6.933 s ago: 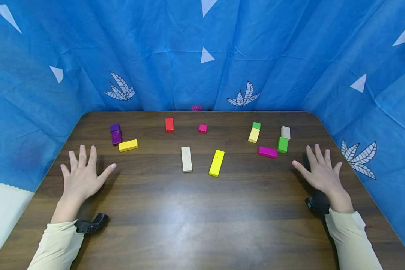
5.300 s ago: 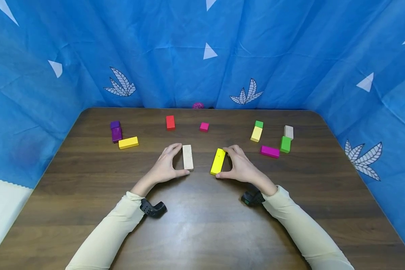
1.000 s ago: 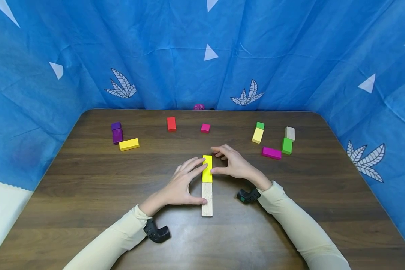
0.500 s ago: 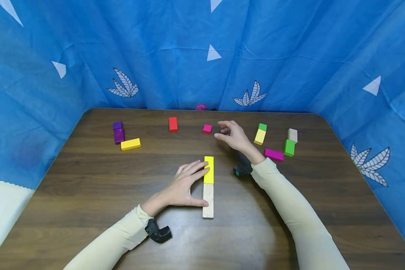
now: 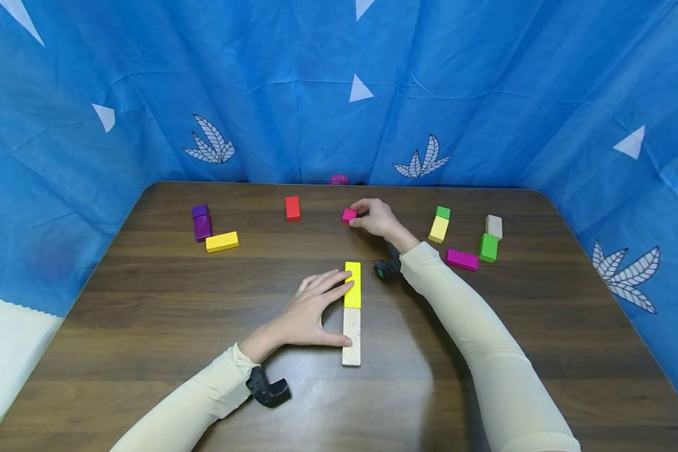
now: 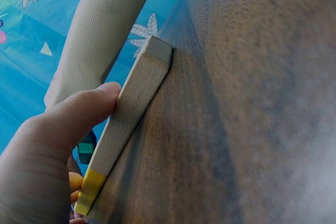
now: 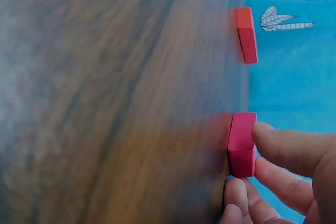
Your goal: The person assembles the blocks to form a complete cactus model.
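Note:
In the head view a yellow block (image 5: 353, 298) and a whitish wooden block (image 5: 351, 356) lie end to end in a line at mid-table. My left hand (image 5: 305, 317) rests along their left side, fingers extended onto the yellow block and thumb at the whitish one. The left wrist view shows the thumb against the side of the wooden block (image 6: 134, 98). Toward the back edge, my right hand (image 5: 380, 218) has thumb and fingers at a small pink block (image 5: 347, 215). Close up, this pink block (image 7: 242, 142) sits between thumb and fingertips, low at the table.
Left of the pink block lies a red block (image 5: 292, 208). Purple blocks (image 5: 201, 226) and another yellow block (image 5: 222, 242) are at far left. To the right are a pale yellow block (image 5: 439, 230), a magenta block (image 5: 462, 260) and a green block (image 5: 488, 248). Blue cloth (image 5: 316, 94) hangs behind.
The white and yellow blocks, formerly apart, now form one line. My right hand has left the yellow block and moved back to the pink one; my left hand has stayed over the last second.

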Motion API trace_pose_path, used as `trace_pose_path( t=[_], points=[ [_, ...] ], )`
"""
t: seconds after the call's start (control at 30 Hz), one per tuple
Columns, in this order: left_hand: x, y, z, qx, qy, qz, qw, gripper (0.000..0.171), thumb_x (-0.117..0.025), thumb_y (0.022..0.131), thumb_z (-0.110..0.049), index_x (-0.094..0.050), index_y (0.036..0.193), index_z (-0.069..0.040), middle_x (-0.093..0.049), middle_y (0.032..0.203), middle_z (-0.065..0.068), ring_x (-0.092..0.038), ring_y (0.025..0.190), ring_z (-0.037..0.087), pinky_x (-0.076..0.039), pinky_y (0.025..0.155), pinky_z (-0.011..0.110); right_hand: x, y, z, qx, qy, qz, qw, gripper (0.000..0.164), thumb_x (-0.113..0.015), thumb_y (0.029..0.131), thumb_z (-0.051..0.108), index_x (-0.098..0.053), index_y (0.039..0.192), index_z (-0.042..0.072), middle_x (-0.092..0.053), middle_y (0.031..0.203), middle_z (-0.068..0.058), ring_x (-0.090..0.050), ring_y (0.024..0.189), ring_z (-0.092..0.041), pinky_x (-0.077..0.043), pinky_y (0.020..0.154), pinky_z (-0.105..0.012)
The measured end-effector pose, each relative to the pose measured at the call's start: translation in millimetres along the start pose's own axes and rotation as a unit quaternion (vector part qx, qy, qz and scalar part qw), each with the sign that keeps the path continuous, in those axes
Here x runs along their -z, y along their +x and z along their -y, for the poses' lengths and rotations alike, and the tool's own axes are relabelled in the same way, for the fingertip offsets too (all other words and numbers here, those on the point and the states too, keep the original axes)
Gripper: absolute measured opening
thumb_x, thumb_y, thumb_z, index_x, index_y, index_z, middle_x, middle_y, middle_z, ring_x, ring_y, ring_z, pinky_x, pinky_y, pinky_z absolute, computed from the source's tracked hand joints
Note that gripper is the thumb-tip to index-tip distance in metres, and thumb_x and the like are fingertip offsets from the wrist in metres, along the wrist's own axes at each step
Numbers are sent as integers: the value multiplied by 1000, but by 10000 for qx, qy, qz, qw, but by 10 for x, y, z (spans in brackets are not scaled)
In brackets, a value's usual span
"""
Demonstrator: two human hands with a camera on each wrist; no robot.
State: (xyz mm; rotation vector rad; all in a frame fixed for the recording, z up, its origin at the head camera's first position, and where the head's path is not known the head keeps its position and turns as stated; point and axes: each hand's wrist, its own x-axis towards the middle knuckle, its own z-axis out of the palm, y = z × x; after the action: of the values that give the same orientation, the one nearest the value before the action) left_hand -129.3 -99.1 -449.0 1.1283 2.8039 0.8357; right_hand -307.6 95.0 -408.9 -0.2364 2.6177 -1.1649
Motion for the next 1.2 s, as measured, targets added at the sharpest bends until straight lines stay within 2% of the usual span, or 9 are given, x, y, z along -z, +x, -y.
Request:
trace_pose_path(
  t=[0.2,0.4,0.67,0.93,1.2],
  points=[
    [1,-1,-3,50,-60,30,10000,99,-75,69,-61,-43,149,-13,-34,158,1,-27,147,28,-24,112,53,2,-2,-15,-5,-41,-57,10000,36,-68,91,13,-63,126,6,-60,122,-15,-51,107,-29,-49,91,-39],
    [-3,-7,-2,65,-32,40,10000,99,-75,70,-62,-42,149,-13,-34,158,2,-28,147,28,-24,112,53,37,-58,-62,92,-74,-2,9999,35,-69,90,13,-64,124,5,-61,119,-16,-52,103,-29,-49,88,-37],
    [13,-9,-4,55,-80,36,9999,99,-76,69,-61,-43,149,-12,-35,158,2,-26,148,29,-23,112,53,87,-276,-121,287,10,278,9992,33,-69,90,13,-65,123,5,-62,117,-15,-54,101,-28,-50,84,-33],
    [24,-8,-11,18,-72,37,10000,99,-75,69,-61,-42,149,-11,-35,158,3,-26,147,30,-23,112,54,80,-536,-157,545,-95,624,9965,33,-71,89,12,-68,121,6,-65,112,-14,-56,93,-27,-50,71,-26],
    [27,-6,-23,45,-65,51,10000,98,-75,70,-61,-43,148,-11,-35,158,3,-27,147,30,-24,112,54,18,-658,-168,801,-409,703,9935,32,-70,89,11,-68,120,7,-67,110,-13,-59,92,-25,-53,76,-29]
  ],
)
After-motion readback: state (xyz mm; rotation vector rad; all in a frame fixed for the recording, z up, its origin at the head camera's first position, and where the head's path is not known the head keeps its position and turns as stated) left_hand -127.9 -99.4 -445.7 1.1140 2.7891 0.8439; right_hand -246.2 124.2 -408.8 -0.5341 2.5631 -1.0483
